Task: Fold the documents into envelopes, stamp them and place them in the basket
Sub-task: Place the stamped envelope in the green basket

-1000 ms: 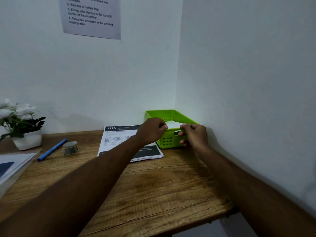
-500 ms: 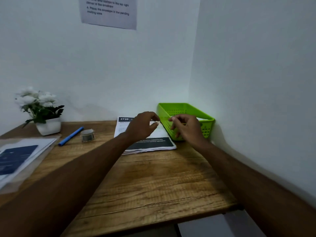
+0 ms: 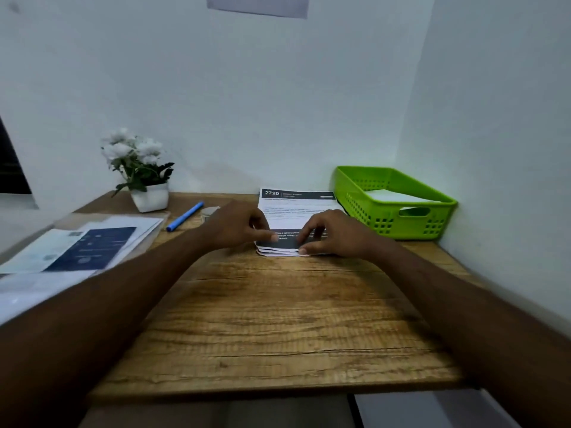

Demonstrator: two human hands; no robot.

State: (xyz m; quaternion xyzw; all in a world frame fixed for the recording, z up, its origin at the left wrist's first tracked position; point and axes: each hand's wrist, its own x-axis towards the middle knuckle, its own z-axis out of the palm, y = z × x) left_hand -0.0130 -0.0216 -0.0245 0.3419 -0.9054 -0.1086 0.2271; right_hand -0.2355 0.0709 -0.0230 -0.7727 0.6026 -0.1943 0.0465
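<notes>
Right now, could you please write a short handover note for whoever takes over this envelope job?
Left hand: fingertips on the near edge of the documents; grip unclear.
Right hand: pinches that edge.
Basket, by the right wall, holds a white flat piece, likely a finished envelope.
Done: perhaps one envelope.
Left: fold, envelope, stamp and basket the stack.

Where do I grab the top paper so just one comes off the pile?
Pinch the top sheet at its near edge, coming from your side. The pile's near edges lie staggered there, so one should lift apart.
</notes>
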